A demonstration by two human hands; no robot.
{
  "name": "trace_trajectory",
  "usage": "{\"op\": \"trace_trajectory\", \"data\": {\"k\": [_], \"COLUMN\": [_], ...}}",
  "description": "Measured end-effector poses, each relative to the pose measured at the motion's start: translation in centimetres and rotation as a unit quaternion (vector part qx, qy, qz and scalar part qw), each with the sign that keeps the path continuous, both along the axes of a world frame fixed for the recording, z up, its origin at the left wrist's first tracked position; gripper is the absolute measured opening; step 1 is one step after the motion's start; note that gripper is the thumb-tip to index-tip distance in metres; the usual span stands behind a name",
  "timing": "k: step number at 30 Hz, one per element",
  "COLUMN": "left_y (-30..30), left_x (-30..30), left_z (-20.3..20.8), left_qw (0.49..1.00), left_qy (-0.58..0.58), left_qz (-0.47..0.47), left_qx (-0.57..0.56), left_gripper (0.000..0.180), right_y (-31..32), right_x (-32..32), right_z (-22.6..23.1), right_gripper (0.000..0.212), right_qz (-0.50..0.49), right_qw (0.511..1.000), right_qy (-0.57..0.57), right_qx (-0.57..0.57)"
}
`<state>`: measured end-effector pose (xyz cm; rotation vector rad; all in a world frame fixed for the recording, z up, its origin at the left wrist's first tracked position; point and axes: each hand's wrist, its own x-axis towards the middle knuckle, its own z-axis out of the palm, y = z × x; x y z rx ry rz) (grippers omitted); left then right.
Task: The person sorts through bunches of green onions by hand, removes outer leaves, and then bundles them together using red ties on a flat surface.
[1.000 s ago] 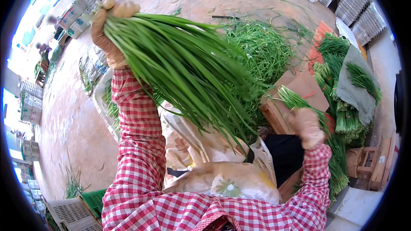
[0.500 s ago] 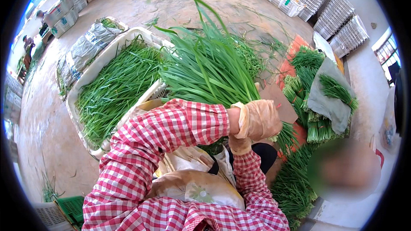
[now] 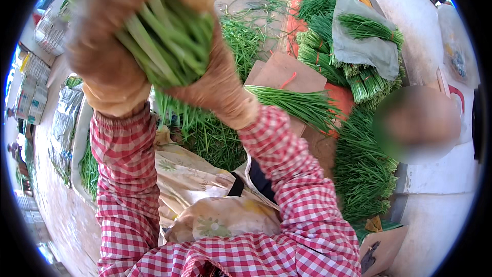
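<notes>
A: State of the hands?

B: Left hand [image 3: 105, 41] curled around a green stalk bunch [image 3: 166, 36] toward 11 o'clock; outline blurred. Right hand [image 3: 218, 74] closed on the same bunch from its 4 o'clock side. Exact finger positions: cannot tell.

A: Reason for the two-handed grip?

B: Probably to keep many separate stalks together. No tie visible on the exposed part.

A: Arrangement toward 2 o'clock?

B: Smaller bunch [image 3: 294, 103] laid flat along the near edge of a brown board [image 3: 289, 66], likely for level support. Red tie [image 3: 289, 80] just beside, within easy reach. Farther out, tied bunches [image 3: 315, 54] stacked partly under a grey cloth [image 3: 353, 54], presumably for protection against drying.

A: Elsewhere?

B: Dense greens [image 3: 364, 164] massed at 4 o'clock, well apart from a loose heap [image 3: 241, 41] near 12 o'clock, perhaps to prevent mixing.
</notes>
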<state>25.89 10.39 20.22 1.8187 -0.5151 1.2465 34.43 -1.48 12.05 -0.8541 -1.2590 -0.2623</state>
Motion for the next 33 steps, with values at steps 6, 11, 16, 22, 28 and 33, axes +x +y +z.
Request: {"op": "trace_trajectory", "data": {"k": [6,11,16,22,28,33], "left_y": [-6.5,-6.6,-1.9,-4.2,-2.1,-3.1], "left_x": [9.2,11.9,9.5,2.6,1.6,2.0], "left_z": [1.9,-5.8,-21.8,-34.4,-37.3,-35.6], "left_qw": [0.91,0.777,0.898,0.802,0.799,0.72], "left_qy": [-0.109,0.019,0.15,0.537,0.594,0.686], "left_qz": [-0.397,-0.407,-0.157,0.206,0.082,0.05], "left_qx": [-0.058,-0.479,-0.381,-0.16,0.034,0.091], "left_gripper": [0.036,0.028,0.038,0.041,0.07,0.016], "right_y": [-9.1,-16.7,-19.5,-14.8,-14.4,-15.5], "right_x": [8.7,11.5,14.5,14.3,15.3,14.3], "right_z": [3.7,4.1,-6.0,-18.5,-21.6,-21.3], "right_gripper": [0.082,0.078,0.091,0.124,0.13,0.127], "right_qz": [-0.108,-0.341,-0.327,-0.281,-0.209,-0.251], "right_qw": [0.961,0.749,0.677,0.575,0.582,0.594], "right_qy": [0.024,-0.147,-0.21,-0.255,-0.196,-0.173], "right_qx": [-0.253,-0.549,-0.624,-0.725,-0.761,-0.744]}}
